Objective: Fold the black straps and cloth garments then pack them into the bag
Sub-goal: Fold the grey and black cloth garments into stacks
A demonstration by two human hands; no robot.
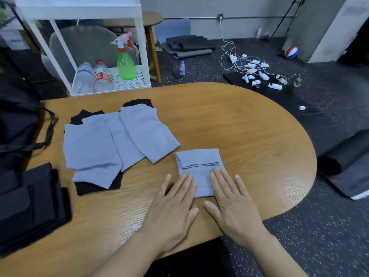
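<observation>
1. At far left, a black bag (18, 124) sits on the edge of the wooden table (249, 124), its strap trailing onto the tabletop; just nearer you lies a stack of folded black pieces (30, 204).
2. Left of centre, a pile of grey-blue garments (111, 140) lies spread and overlapping on the table; black cloth (87, 115) shows beneath its far and near edges.
3. Behind the table, a white rack (79, 47) holds two clear bottles (95, 76) and a green spray bottle (125, 60).
4. At centre, your left hand (173, 206) lies flat, fingers straight and gripping nothing; its fingertips press the left edge of the folded grey-blue cloth (199, 168).
5. Just right of it, your right hand (231, 204) also lies flat and ungripping; its fingers rest on the right part of the same cloth, whose far flap is folded toward you.
6. At upper right, white chargers and cables (255, 70) lie on the floor; a ball (291, 52) sits beyond them.
</observation>
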